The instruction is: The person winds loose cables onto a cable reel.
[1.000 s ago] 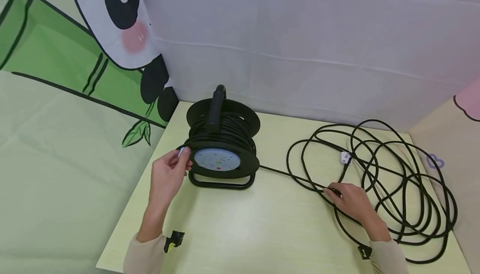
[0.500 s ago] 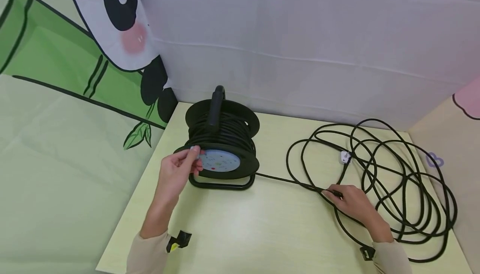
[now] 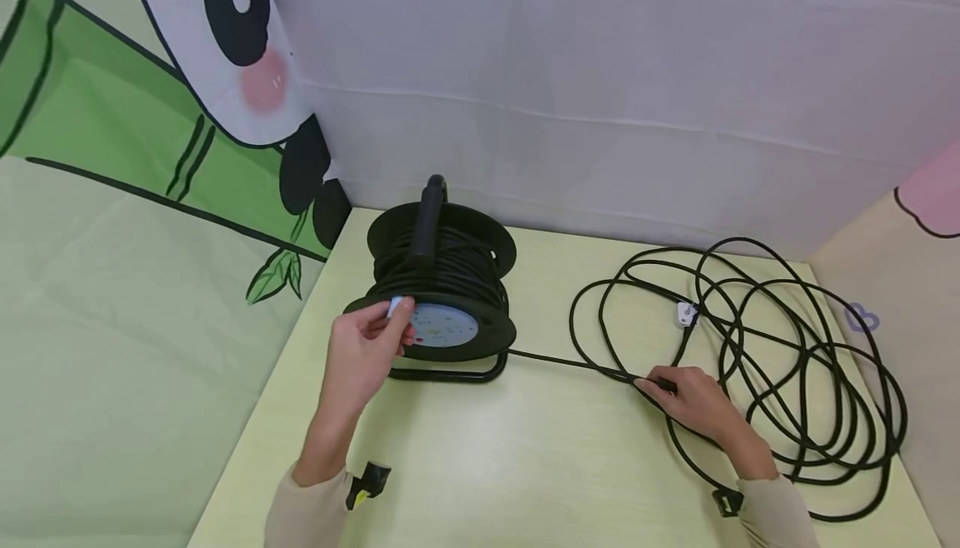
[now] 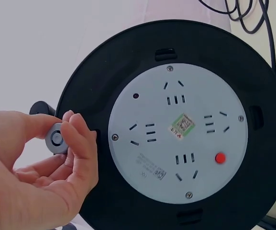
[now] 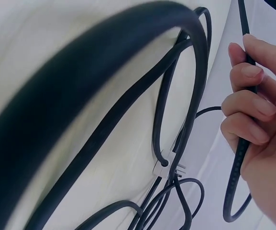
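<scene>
A person's left hand [image 3: 367,344] pinches the grey knob [image 4: 56,139] of a reel [image 3: 442,281], which stands on the table [image 3: 525,465] just ahead of that hand and to its right, its round socket panel [image 4: 178,136] facing the person. The right hand [image 3: 693,405] holds the cable [image 3: 555,359], fingers curled round it; a single run stretches leftward from that hand to the reel. Loose loops spread around and to the right of the right hand, the white plug [image 3: 686,315] lying among them just ahead of it.
</scene>
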Demonstrator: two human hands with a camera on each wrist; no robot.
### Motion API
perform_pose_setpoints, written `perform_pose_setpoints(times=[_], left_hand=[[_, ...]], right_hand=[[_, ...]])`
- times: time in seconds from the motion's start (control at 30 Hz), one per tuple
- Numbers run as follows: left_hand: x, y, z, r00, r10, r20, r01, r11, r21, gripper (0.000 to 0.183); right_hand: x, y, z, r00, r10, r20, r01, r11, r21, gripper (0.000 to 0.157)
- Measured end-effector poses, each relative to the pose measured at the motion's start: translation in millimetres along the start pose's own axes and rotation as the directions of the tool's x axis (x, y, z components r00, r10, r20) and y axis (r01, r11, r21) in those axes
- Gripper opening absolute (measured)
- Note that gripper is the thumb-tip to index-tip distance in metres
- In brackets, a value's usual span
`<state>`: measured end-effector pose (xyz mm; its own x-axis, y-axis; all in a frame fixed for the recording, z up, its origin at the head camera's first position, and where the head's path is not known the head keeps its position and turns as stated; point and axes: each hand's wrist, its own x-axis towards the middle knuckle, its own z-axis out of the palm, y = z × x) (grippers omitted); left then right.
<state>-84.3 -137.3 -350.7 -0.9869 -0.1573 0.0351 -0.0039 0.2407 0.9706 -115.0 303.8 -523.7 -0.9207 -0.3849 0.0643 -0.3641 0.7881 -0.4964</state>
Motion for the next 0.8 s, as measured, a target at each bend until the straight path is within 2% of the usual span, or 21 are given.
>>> perform_pose_setpoints(times=[0.13, 0.43, 0.6, 0.8], left_hand=[[-2.8, 6.1, 5.9, 1.000, 0.001, 0.004, -0.001, 1.000, 0.000, 0.024], [-3.7, 6.1, 14.0, 1.000, 0.013, 0.022, -0.012, 0.999, -0.036, 0.026], [-4.0, 5.9, 19.3, 0.999, 0.016, 0.040, -0.013, 0.998, -0.067, 0.024], [-4.4, 5.8, 32.5, 0.997, 0.028, 0.076, -0.020, 0.994, -0.103, 0.024]], right_hand=[[2.1, -2.9, 0.6, 1.000, -0.004, 0.018, 0.003, 1.000, 0.022, 0.019], [5.5, -10.2, -0.5, 1.000, -0.001, 0.025, -0.001, 0.999, 0.054, 0.020], [9.3, -10.8, 2.5, 1.000, -0.022, 0.014, 0.021, 0.998, 0.064, 0.018], [12.3, -16.0, 6.3, 0.998, -0.066, -0.012, 0.067, 0.992, 0.111, 0.017]])
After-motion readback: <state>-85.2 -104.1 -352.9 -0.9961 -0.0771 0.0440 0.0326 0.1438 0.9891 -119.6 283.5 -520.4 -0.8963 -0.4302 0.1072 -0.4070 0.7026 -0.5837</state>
